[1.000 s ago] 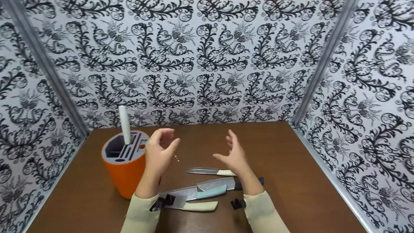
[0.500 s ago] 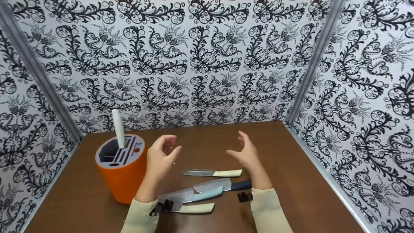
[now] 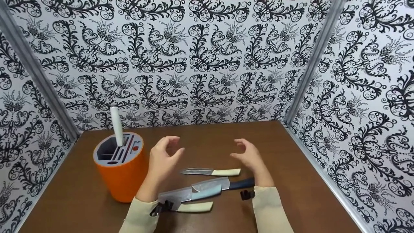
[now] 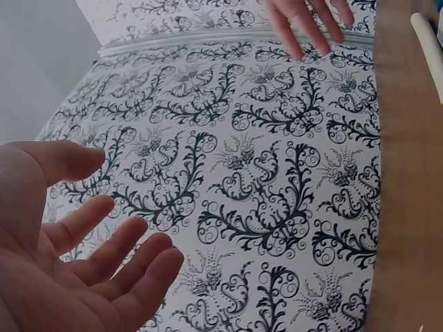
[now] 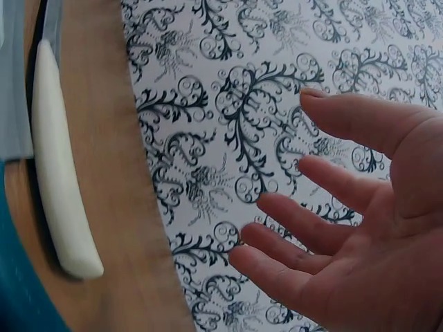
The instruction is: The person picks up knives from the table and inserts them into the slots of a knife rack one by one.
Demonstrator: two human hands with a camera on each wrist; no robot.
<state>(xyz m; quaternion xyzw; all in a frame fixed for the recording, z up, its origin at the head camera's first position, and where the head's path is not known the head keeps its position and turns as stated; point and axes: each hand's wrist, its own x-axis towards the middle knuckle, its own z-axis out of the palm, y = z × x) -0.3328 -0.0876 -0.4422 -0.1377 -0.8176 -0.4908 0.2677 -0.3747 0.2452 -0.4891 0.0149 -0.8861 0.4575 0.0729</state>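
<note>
Both hands hover above the table with relaxed, spread fingers and hold nothing. My left hand (image 3: 163, 158) is just right of an orange knife block (image 3: 121, 181), not touching it. From the block's grey slotted top rises a white handle (image 3: 117, 126). My right hand (image 3: 250, 157) is above and right of a small knife with a cream handle (image 3: 226, 172), seen close up as a cream handle (image 5: 62, 166) in the right wrist view. Nearer lie a knife with a dark blue handle (image 3: 241, 184), one with a light blue handle (image 3: 207, 192) and another cream-handled knife (image 3: 195, 207), its blade partly hidden by the left wrist.
The brown wooden table (image 3: 207, 139) is enclosed by patterned black-and-white walls (image 3: 207, 64) at the back and sides. Grey metal strips run along the corners and the right table edge. A black wrist strap piece (image 3: 247, 194) sits at the right cuff.
My right hand has moved right, away from the left hand, uncovering the small knife's handle. The head view has shifted slightly. The knives and block stay in place.
</note>
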